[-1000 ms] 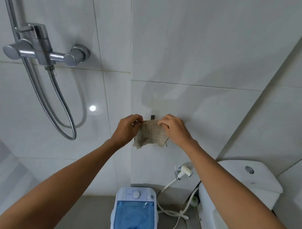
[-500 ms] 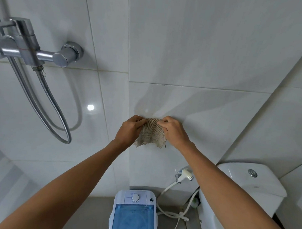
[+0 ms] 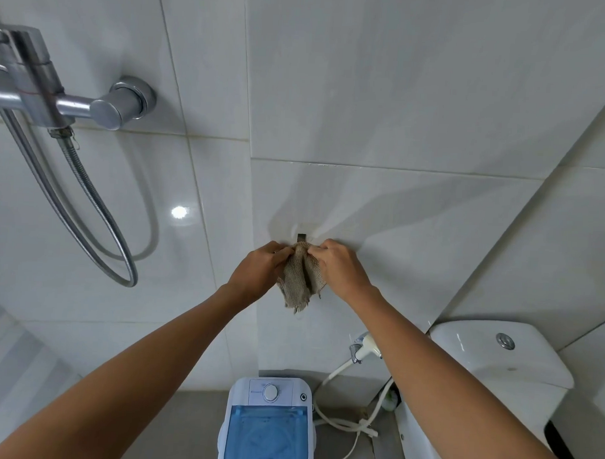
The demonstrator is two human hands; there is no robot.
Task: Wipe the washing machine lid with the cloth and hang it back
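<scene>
Head view: left hand (image 3: pixel 258 272) and right hand (image 3: pixel 341 270) each pinch the top edge of the beige cloth (image 3: pixel 301 284) just below the wall hook (image 3: pixel 301 237); the washing machine lid (image 3: pixel 268 437) sits at 6 o'clock.

Hook (image 3: pixel 301 237) at centre frame: only a short dark stub shows above the cloth (image 3: pixel 301 280); its lower part is covered by the bunched fabric, so whether the cloth is caught on it cannot be told. Fingertips of the left hand (image 3: pixel 258 274) and right hand (image 3: pixel 341 268) are buried in the folds. Shower mixer (image 3: pixel 69 101), upper left, is cut by the left edge. Washing machine (image 3: pixel 268 424), bottom centre, is cut by the lower edge; its panel lettering is too small to read. Toilet (image 3: pixel 488 366), lower right, is partly hidden behind the right forearm.
</scene>
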